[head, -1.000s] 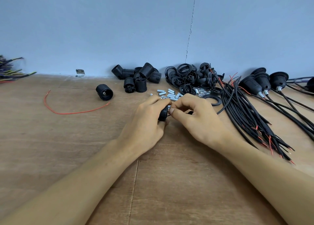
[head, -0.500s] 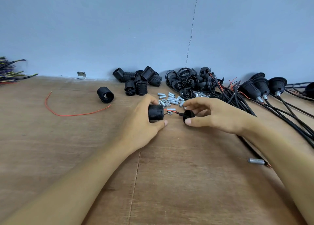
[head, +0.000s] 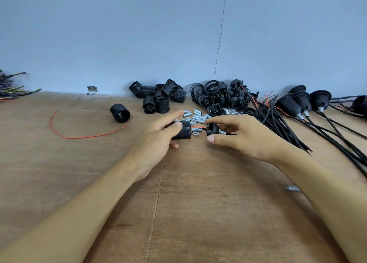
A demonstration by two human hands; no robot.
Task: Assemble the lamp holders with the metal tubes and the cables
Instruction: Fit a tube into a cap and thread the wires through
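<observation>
The left hand [head: 158, 136] grips the black ribbed plastic lamp-holder body [head: 183, 132] over the wooden table [head: 198, 203], its long axis left to right and its wired end facing right. The right hand [head: 244, 136] pinches the black domed cap [head: 212, 128], now nearer the body than before. Red and black wires [head: 197, 127] span the gap, and a short silver tube [head: 222, 132] apparently sticks out of the cap.

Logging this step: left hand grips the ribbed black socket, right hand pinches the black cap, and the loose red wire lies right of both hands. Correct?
No: the head view shows the loose red wire left of both hands. The rest holds: left hand grips the ribbed black socket, right hand pinches the black cap.
</observation>
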